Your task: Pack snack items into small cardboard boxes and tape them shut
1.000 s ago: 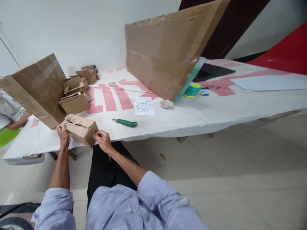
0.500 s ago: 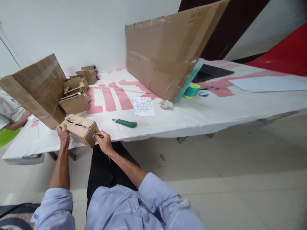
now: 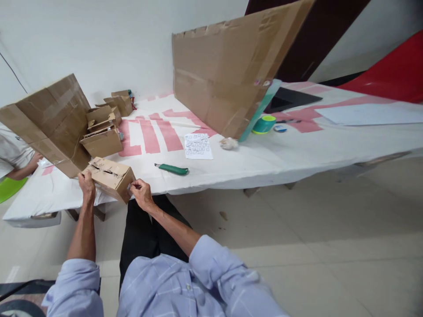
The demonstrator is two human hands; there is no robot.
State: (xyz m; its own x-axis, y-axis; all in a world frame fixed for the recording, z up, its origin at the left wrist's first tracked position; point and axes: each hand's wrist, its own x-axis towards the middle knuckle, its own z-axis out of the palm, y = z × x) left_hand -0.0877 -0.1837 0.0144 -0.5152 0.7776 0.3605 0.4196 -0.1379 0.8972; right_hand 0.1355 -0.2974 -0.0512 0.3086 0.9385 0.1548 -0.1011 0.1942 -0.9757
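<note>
A small cardboard box sits tilted at the table's front edge, its top flaps meeting at a torn seam. My left hand grips the box's left end, fingers closed on it. At the right end my right hand pinches a small pale piece, perhaps tape or a label, against the box's side; the fingers partly hide it. A green utility knife lies on the table to the right of the box. Behind the box stand several opened cardboard boxes.
Large cardboard panels stand on the left and at the centre. A paper sheet with small drawn shapes, a crumpled clear bag and a green tape roll lie on the white-covered table. Another person's arm shows at far left.
My right hand has shifted very slightly at the box's right end, still pinching the pale piece. The box and my left hand stay in place.
</note>
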